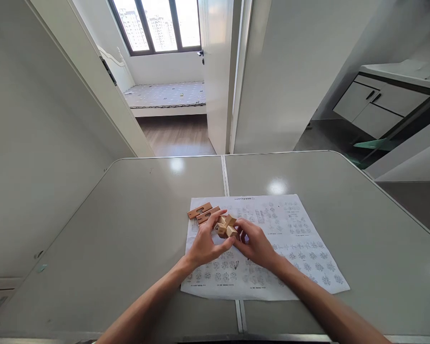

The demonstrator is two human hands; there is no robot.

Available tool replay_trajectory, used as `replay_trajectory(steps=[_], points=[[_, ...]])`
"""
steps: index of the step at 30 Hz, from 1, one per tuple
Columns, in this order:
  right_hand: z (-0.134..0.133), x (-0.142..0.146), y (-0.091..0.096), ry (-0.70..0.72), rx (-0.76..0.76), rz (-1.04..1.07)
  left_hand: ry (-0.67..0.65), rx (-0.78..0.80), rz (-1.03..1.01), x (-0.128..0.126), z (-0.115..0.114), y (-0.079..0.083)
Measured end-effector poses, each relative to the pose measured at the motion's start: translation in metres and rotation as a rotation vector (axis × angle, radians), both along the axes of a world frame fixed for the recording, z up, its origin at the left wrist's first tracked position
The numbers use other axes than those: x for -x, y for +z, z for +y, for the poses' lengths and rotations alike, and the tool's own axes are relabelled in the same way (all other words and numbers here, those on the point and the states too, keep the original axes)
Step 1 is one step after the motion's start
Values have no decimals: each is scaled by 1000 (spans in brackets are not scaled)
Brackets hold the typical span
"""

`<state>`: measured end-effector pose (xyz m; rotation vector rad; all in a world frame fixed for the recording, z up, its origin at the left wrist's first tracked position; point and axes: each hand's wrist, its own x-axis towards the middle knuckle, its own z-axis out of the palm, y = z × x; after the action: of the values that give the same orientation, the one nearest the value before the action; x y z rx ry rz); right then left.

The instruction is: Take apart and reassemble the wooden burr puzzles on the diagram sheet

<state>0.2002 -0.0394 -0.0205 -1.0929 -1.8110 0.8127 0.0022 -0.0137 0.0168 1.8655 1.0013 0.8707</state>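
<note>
Over a printed sheet (304, 279) on the grey tabletop (146, 229), the left hand (204, 242) and right hand (256, 241) gripped a wooden cluster (226, 227) between them, its partly hidden pieces apparently interlocked already; two notched blocks (204, 207) lay beside it, not yet joined.

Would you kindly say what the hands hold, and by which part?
A cluster of wooden blocks, held at its sides between left hand and right hand.

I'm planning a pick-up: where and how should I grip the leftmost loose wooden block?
Probably pinch the leftmost block by its left end, coming from the left: that end juts past the neighbouring block, while a cutout interrupts its middle.
</note>
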Motion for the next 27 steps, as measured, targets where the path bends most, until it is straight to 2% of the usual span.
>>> replay_trajectory(steps=[4,6,12,17,27], points=[[3,-5,8,196,172,92,-54,-21,-33,0,0,2],[4,-7,7,240,240,137,-85,-22,-43,1,1,3],[1,-3,5,175,252,161,-68,-14,-17,2,4,2],[-2,2,11,93,180,101,-52,-23,-16,0,4,-1],[-5,6,10,47,126,64,23,-145,-16,-6,-2,2]])
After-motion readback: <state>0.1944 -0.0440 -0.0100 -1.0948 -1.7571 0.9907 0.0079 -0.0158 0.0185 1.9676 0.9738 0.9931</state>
